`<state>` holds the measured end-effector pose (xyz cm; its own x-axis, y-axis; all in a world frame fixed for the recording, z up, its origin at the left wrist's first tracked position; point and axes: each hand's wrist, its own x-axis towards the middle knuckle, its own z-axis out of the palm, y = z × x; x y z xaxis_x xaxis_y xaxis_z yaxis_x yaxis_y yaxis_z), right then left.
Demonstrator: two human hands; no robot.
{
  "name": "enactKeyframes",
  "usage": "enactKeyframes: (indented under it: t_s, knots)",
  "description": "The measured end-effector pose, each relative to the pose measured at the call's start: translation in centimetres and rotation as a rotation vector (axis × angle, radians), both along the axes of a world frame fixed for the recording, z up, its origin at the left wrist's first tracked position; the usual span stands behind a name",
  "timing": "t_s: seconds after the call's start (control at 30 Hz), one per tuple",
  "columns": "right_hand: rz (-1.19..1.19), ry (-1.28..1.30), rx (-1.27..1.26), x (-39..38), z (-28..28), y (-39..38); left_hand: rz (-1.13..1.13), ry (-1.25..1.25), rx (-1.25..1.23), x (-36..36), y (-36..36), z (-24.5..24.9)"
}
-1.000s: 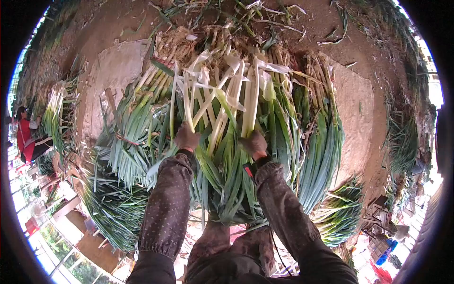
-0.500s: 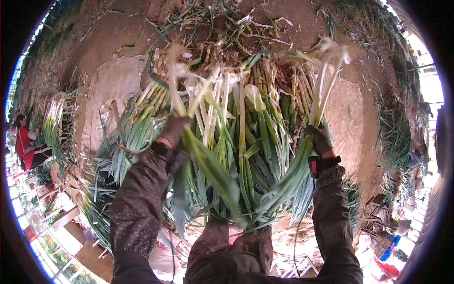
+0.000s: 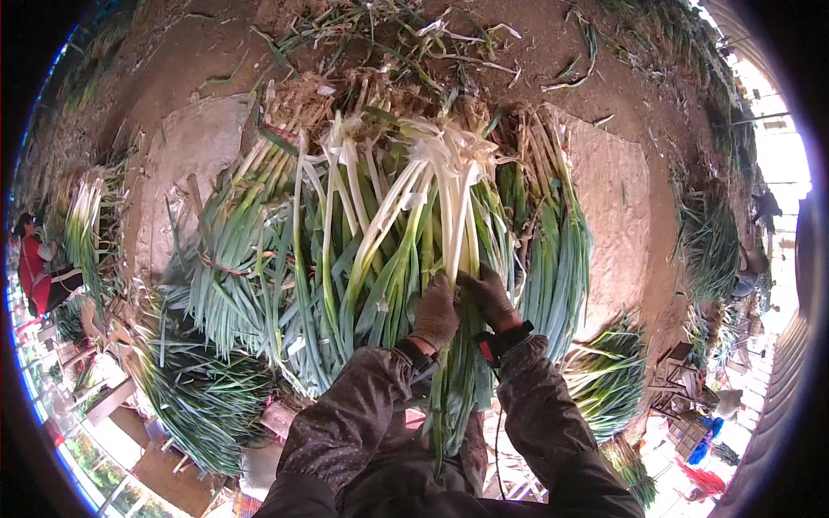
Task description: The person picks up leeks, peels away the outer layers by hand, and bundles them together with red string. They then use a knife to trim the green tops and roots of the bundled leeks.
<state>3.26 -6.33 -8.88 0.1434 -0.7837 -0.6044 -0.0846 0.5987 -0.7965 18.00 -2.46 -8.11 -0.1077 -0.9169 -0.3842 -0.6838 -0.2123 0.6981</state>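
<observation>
My left hand [image 3: 436, 312], in a brown glove, is closed around green onions [image 3: 454, 220] in the middle of the view. Right beside it, my gloved right hand [image 3: 490, 298] is closed on stalks of the same bunch. The white root ends point away from me, and the long green leaves hang down between my forearms toward my lap. Beneath and around the hands lies a wide heap of green onions [image 3: 237, 289], with white stalks fanned out on top. My palms and the parts of the stalks inside them are hidden.
Tied bundles [image 3: 553, 233] lie at the heap's right side. More green onions [image 3: 203, 388] are at the lower left, and another pile [image 3: 609, 380] is at the lower right. Loose leaf scraps [image 3: 466, 56] litter the dirt floor. A person in red [image 3: 39, 268] sits far left.
My hands were wide apart, each holding green onions. Both have come together at the middle and lower, their stalks now side by side in one bunch.
</observation>
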Motion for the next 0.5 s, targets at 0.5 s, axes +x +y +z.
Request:
enactKeyframes:
  t_s: [0.5]
  knots:
    - [0.054, 0.027, 0.199, -6.2, 0.9, -0.3, -0.005, 0.537, -0.118, -5.3, 2.6, 0.3]
